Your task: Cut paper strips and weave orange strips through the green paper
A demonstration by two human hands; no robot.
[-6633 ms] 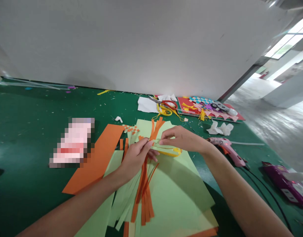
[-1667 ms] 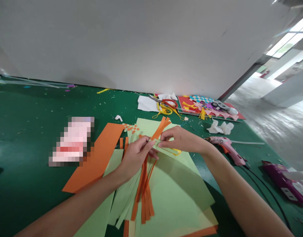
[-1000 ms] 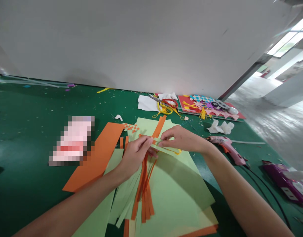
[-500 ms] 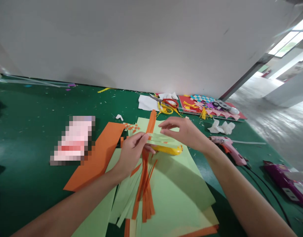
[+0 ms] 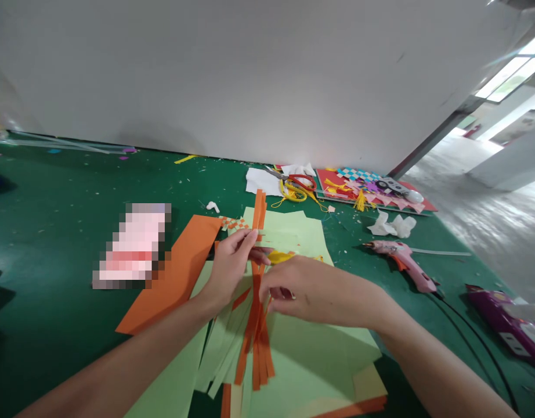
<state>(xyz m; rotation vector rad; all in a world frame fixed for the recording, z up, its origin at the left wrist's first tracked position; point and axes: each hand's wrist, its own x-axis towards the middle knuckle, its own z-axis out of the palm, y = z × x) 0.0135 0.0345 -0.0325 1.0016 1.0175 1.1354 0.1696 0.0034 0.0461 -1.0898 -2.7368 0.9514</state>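
Note:
My left hand (image 5: 232,258) pinches orange paper strips (image 5: 259,209) that stick up beyond its thumb. My right hand (image 5: 302,287) is curled low over more orange strips (image 5: 261,366), its thumb and forefinger closed around them; its fingertips are partly hidden. Pale green strips (image 5: 221,354) fan out to the left of the orange ones. Everything lies over a stack of pale green sheets (image 5: 311,360). A yellow object (image 5: 279,256) shows between my hands, partly covered by the right one. A small orange-and-white woven piece (image 5: 233,223) lies beyond my left hand.
An orange sheet (image 5: 172,273) and a blurred-out pink item (image 5: 132,247) lie left. Scissors (image 5: 300,184) rest at the back beside a red board (image 5: 328,174) with paper decorations. To the right are a pink glue gun (image 5: 409,264), crumpled tissue (image 5: 391,225) and a purple item (image 5: 505,319).
My right hand has come down and toward me, from above the green strips to the lower orange strips. The orange strips at my left hand now stand more upright and look spread.

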